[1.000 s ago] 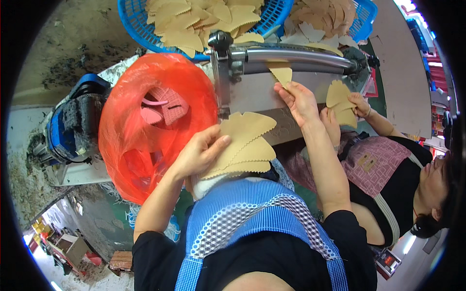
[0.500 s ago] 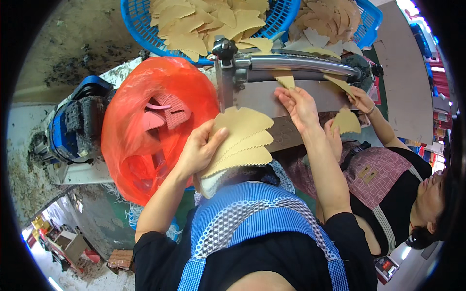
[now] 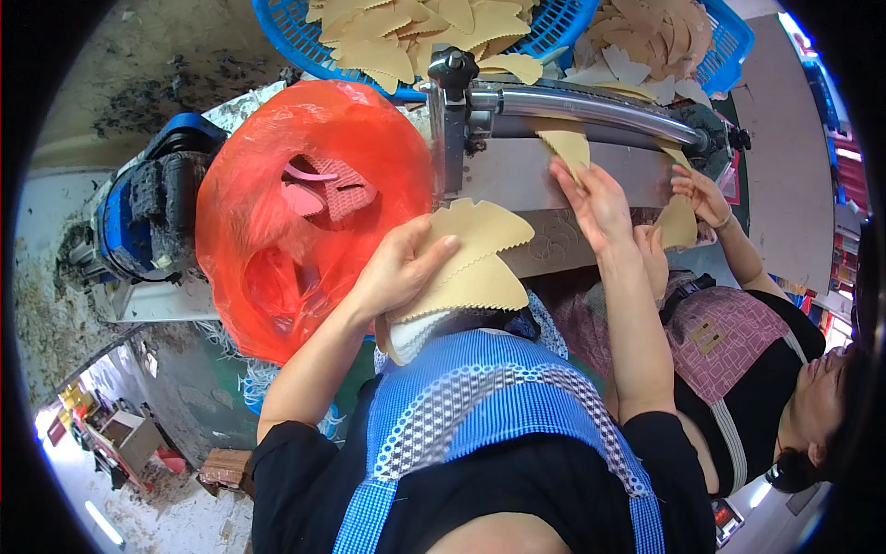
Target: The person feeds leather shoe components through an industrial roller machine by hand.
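My left hand point(image 3: 406, 266) is closed on a fanned stack of tan, leather-like cut pieces point(image 3: 480, 277) with zigzag edges, its thumb lying on top. Under the stack is something white point(image 3: 413, 340), partly hidden. In front of me stands a roller machine with a shiny metal roller point(image 3: 591, 113). My right hand point(image 3: 595, 205) pinches the near, narrow end of a single tan piece point(image 3: 565, 146). The far edge of that piece reaches under the roller.
A red plastic bag point(image 3: 240, 212) with pink pieces inside lies left of the machine, beside a blue motor point(image 3: 129, 222). Blue baskets point(image 3: 314, 63) of tan pieces stand behind. At right, a co-worker's hand point(image 3: 706, 196) is near the roller; their other hand holds a tan piece point(image 3: 678, 222).
The fan in my left hand shows fewer layers, and a tan piece now spans from my right fingers to the roller. The co-worker's piece has gone farther under the roller. The view has shifted slightly.
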`<action>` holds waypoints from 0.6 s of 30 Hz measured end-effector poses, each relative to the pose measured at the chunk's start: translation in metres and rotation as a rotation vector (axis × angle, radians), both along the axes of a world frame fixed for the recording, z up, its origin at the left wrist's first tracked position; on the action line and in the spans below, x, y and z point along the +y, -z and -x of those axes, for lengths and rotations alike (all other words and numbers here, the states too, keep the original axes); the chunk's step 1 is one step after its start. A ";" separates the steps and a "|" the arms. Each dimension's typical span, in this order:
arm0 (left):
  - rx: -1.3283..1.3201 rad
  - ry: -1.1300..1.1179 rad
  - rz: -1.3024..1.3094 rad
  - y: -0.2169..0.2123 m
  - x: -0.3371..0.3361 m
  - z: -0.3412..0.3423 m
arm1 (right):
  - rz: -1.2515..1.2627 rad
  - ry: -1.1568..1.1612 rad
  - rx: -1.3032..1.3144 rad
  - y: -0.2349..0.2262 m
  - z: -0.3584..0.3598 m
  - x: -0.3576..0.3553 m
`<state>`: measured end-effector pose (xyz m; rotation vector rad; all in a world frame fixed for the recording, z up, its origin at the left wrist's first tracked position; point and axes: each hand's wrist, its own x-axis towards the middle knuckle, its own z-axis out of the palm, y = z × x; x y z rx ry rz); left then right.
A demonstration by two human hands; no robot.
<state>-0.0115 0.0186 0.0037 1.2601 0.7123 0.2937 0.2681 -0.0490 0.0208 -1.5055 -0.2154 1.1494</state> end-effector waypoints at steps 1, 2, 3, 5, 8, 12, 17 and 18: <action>0.046 0.016 0.017 0.000 0.000 -0.003 | -0.074 0.031 0.035 0.003 0.008 0.004; 0.085 0.021 0.028 0.001 0.001 -0.005 | -0.047 0.021 0.081 0.004 0.016 0.003; 0.085 0.018 0.029 0.003 0.001 -0.008 | -0.027 -0.295 -0.148 0.006 0.025 -0.003; 0.150 0.040 -0.029 0.004 -0.001 -0.010 | -0.091 -0.826 -0.415 0.004 0.031 -0.016; -0.052 0.005 -0.091 0.005 -0.008 -0.003 | 0.282 -0.429 -0.466 -0.003 0.011 -0.026; -0.067 -0.033 0.135 0.004 -0.008 0.001 | 0.099 -0.041 -0.060 0.002 -0.015 0.000; 0.171 -0.075 -0.048 -0.001 0.002 -0.005 | -0.042 -0.526 -0.332 0.015 0.026 -0.015; 0.129 -0.068 -0.052 -0.002 0.001 -0.005 | -0.094 -0.786 -0.466 0.013 0.032 -0.025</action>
